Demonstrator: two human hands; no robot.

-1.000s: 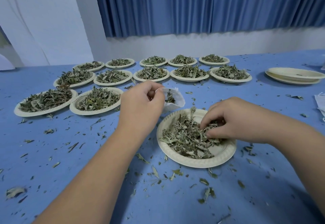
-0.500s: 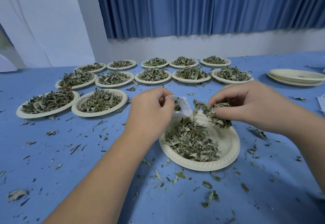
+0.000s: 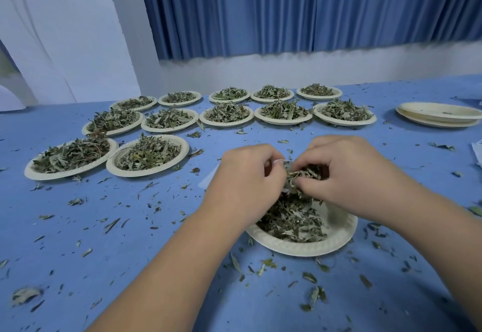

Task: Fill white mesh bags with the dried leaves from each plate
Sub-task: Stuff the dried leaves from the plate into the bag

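Note:
A cream paper plate [image 3: 336, 240] in front of me holds a loose pile of dried leaves [image 3: 292, 220]. Above its far rim my left hand [image 3: 247, 177] pinches a white mesh bag [image 3: 280, 160]; only a sliver of its edge shows between my hands. My right hand [image 3: 349, 175] is closed on a clump of dried leaves [image 3: 303, 173] and presses it against the bag's mouth. The two hands almost touch. Most of the bag is hidden behind my fingers.
Several plates heaped with dried leaves [image 3: 148, 154] stand in rows at the left and far middle of the blue table [image 3: 78, 240]. A stack of empty plates [image 3: 438, 115] sits far right. Leaf scraps litter the cloth. Something white [image 3: 477, 151] lies at the right edge.
My right hand picked a clump off the plate, lifted it and carried it left to the bag. My left hand shifted the bag a little toward the right hand.

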